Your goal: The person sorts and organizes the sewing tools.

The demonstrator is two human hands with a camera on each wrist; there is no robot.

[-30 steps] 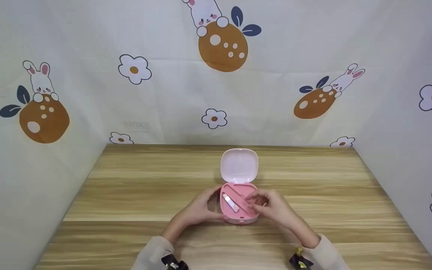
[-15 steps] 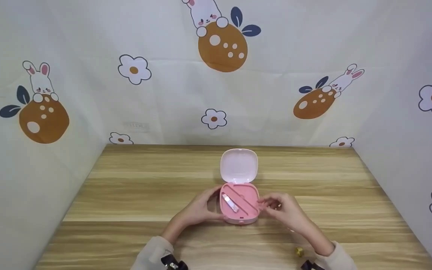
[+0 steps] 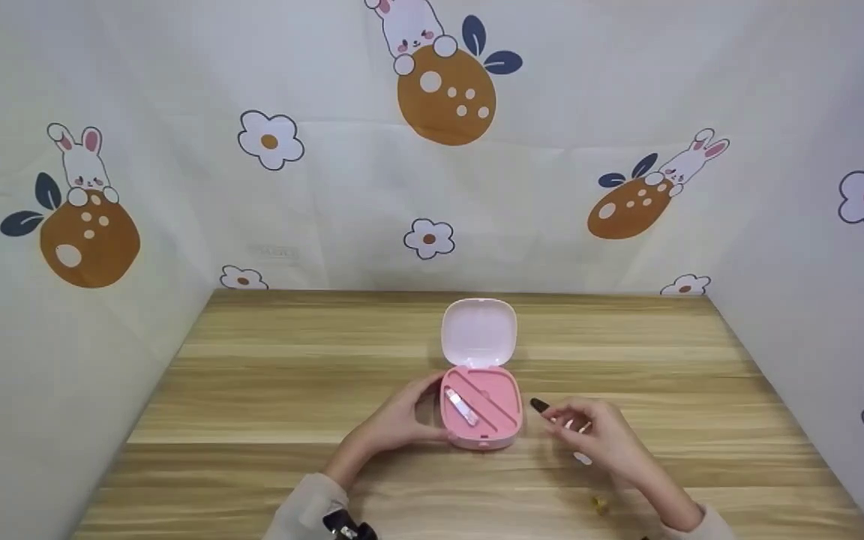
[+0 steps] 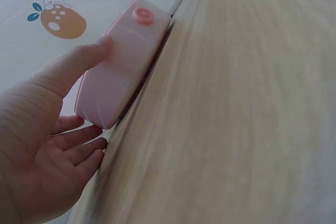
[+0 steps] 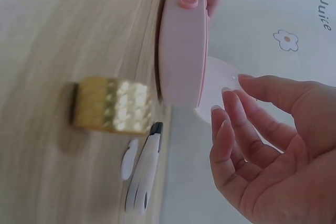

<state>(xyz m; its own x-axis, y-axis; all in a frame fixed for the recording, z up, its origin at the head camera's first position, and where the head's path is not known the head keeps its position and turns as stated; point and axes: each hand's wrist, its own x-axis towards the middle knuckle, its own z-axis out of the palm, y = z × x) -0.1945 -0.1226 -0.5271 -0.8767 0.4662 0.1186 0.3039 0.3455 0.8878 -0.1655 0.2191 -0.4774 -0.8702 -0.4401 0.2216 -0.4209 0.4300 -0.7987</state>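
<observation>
A small pink box [image 3: 481, 435] stands on the table, its pale lid [image 3: 479, 332] swung back. In its pink inner tray, a slim silver-white bar [image 3: 461, 406] lies in a diagonal slot on the left. My left hand [image 3: 400, 416] holds the box by its left side, thumb on the front wall [image 4: 126, 61] and fingers behind. To the right of the box, my right hand [image 3: 597, 435] hovers with fingers loosely bent and nothing between them. Below it lies a white-handled tool [image 5: 144, 174] with a black tip, partly hidden by the fingers in the head view.
Next to the white tool rests a small white oval piece [image 5: 128, 160]. Nearer the person sits a gold, studded block [image 5: 113, 104]. A patterned cloth [image 3: 327, 195] hangs behind the wooden table [image 3: 289, 330] and along its sides.
My right hand has moved from over the tray to the right, off the box, toward the white tool. The left hand stays on the box.
</observation>
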